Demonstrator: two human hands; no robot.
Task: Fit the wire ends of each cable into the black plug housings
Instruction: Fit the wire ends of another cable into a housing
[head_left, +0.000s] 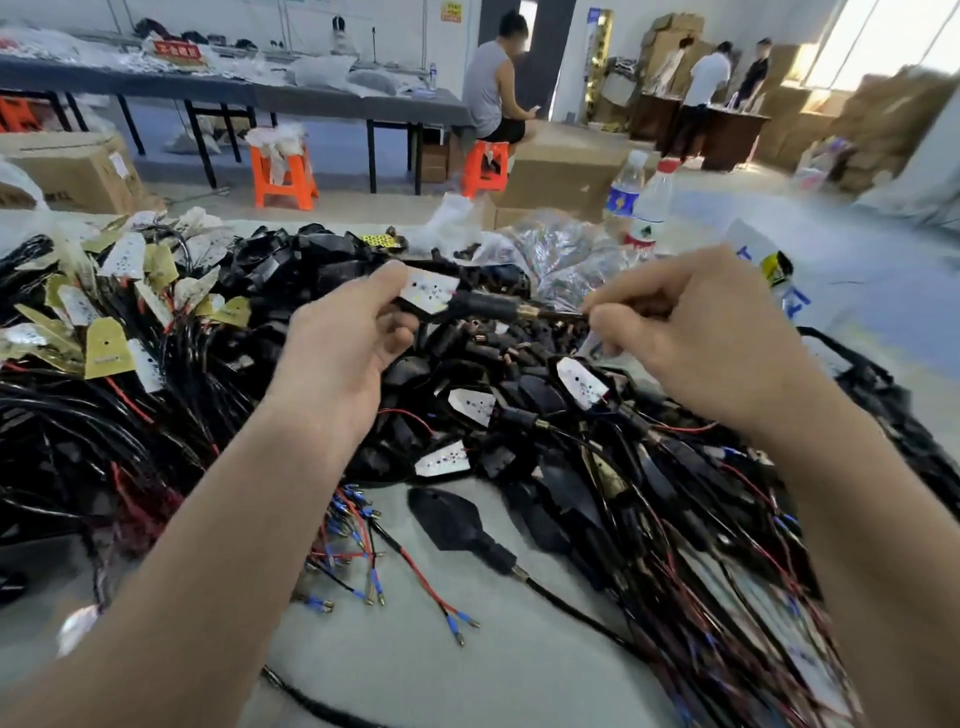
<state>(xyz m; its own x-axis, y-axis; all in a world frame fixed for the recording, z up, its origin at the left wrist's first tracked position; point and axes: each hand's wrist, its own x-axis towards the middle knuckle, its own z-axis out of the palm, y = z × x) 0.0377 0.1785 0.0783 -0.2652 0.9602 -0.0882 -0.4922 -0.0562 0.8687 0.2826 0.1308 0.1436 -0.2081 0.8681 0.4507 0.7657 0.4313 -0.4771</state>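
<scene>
My left hand (343, 338) grips a black plug housing (457, 301) with a white perforated plate on its face, held above the pile. A brass collar sits at the housing's stem end. My right hand (691, 338) pinches the black cable (563, 314) right where it leaves that collar. Below my hands lies a heap of loose black housings (498, 353), some with white plates. One finished housing with its cable (457, 530) lies on the table in front, red and black wires with blue-sleeved terminals trailing from it.
Bundles of black cables with gold and white plates (104, 343) fill the left. Cables with red wires (701, 545) spread on the right. Two water bottles (644, 208) and clear plastic bags (561, 254) stand behind. People, orange stools and cartons are in the background.
</scene>
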